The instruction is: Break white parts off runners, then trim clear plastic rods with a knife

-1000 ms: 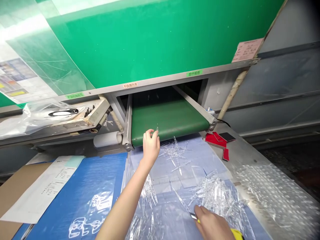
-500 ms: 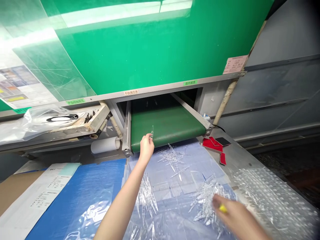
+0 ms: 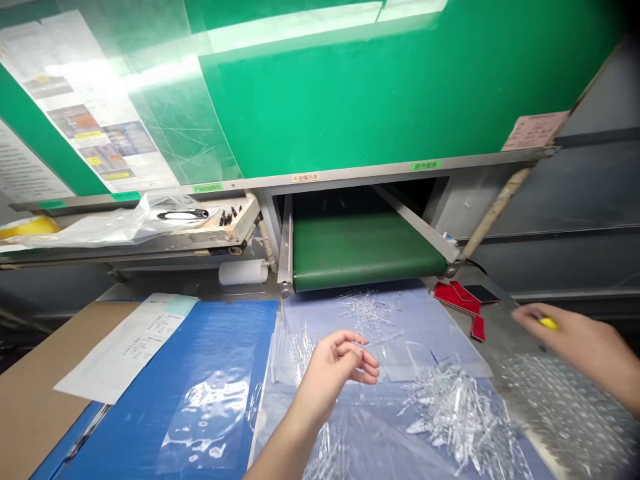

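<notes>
My left hand hovers above the translucent bluish sheet, palm partly up, fingers loosely curled and apart. No piece shows clearly in it. Just past its fingertips lies a slim clear plastic piece. Around it on the sheet are a small far heap of clear plastic pieces, a near left heap, partly behind my forearm, and a larger right-hand pile. My right hand, smeared by motion, is closed around a yellow object, mostly hidden, over the bench's right side.
Ahead, a green conveyor belt comes out below a green board. Red pads and bubble wrap lie right. Left are a blue folder, a paper sheet, a white roll and a shelf.
My left hand has drawn back from the belt's edge, its fingers opening; the clear piece once pinched there no longer shows. My right hand has moved right, off the large pile. The view has turned left.
</notes>
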{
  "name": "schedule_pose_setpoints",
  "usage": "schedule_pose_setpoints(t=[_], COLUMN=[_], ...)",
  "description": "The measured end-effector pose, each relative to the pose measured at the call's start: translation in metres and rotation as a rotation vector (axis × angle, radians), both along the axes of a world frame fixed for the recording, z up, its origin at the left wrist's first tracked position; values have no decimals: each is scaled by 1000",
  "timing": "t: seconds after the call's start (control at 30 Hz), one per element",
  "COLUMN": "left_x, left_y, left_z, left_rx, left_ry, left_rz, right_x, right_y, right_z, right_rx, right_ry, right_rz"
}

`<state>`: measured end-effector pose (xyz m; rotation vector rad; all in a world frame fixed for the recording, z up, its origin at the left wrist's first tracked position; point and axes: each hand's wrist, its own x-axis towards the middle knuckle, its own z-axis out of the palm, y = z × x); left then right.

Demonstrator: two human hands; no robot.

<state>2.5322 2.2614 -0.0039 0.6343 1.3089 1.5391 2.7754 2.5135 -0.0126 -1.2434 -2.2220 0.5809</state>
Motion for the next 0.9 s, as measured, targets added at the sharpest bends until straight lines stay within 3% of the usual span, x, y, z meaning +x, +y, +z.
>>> schedule_pose_setpoints(t=[0.13, 0.2, 0.27, 0.37, 0.47, 0.67, 0.77, 0.83, 0.9], left_x=[13, 20, 25, 31, 29, 18, 27, 37, 47], left_y=[-16, -23, -30, -41, -50, -66, -67, -64, -60], left_z=[7, 9, 10, 9, 3, -19, -30, -36, -38], left_rx=[18, 24, 23, 10, 10, 14, 17, 60, 143], left_ry=[-73, -87, -96, -126, -122, -26, -127, -279, -464], left_rz=[-39, -59, -76, -118, -141, 49, -79, -118, -53], right_x=[-63, -89, -107, -121, -120, -109, -104, -98, -90], right_y=[-79, -114, -139, -157, -164, -173, -184, -194, -205], right_z=[1, 8, 16, 23, 24, 22, 19, 13, 7], right_rx=[-262, -610, -801, -960, -1012, -1060, -943, -613, -179], right_ry=[7, 149, 296, 430, 472, 555, 572, 593, 562], right_rz=[276, 412, 494, 558, 578, 541, 504, 438, 490])
